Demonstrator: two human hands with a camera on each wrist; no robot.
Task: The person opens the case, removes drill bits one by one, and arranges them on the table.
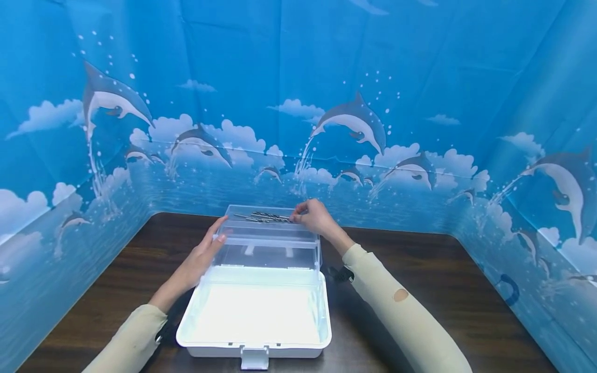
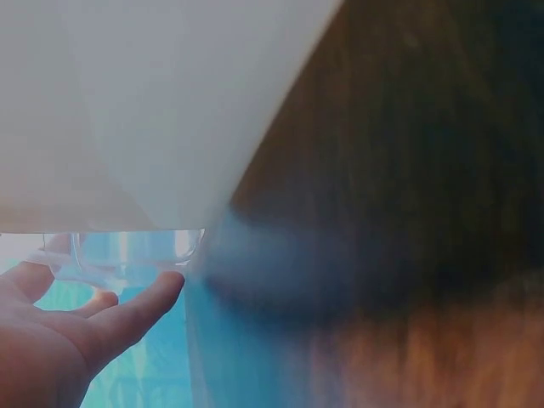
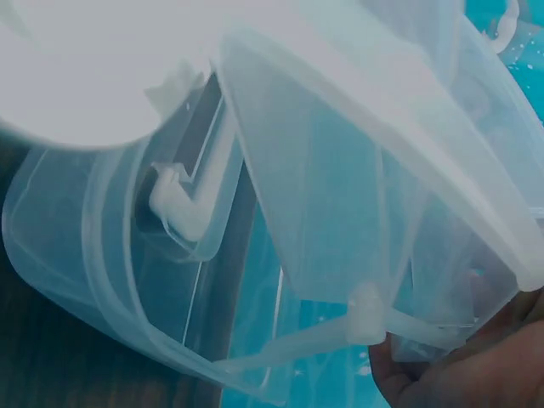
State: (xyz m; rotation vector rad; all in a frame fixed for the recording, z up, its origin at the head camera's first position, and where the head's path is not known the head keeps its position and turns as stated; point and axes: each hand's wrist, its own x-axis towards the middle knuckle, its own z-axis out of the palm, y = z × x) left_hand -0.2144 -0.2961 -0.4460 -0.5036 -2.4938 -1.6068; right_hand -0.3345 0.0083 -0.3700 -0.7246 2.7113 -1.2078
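A white plastic box (image 1: pixel 254 311) stands with its hinged clear lid raised at the back. Inside its upper part, a translucent tray (image 1: pixel 275 228) carries several metal drill bits (image 1: pixel 266 217), lying lengthwise. My right hand (image 1: pixel 313 216) reaches over the tray's right end and pinches the ends of the bits between thumb and fingers. In the right wrist view, the tray's wall hides the fingertips. Along the tray's left side, my left hand (image 1: pixel 205 254) rests with fingers extended, steadying it. The left wrist view shows those spread fingers (image 2: pixel 140 314) beside the clear plastic edge.
The box sits on a dark wood table (image 1: pixel 396 305). A white latch (image 1: pixel 254 357) hangs down at its front. White hinged arms (image 3: pixel 365 314) link the raised trays. A blue dolphin-print curtain (image 1: pixel 261 103) closes in the table's back and sides.
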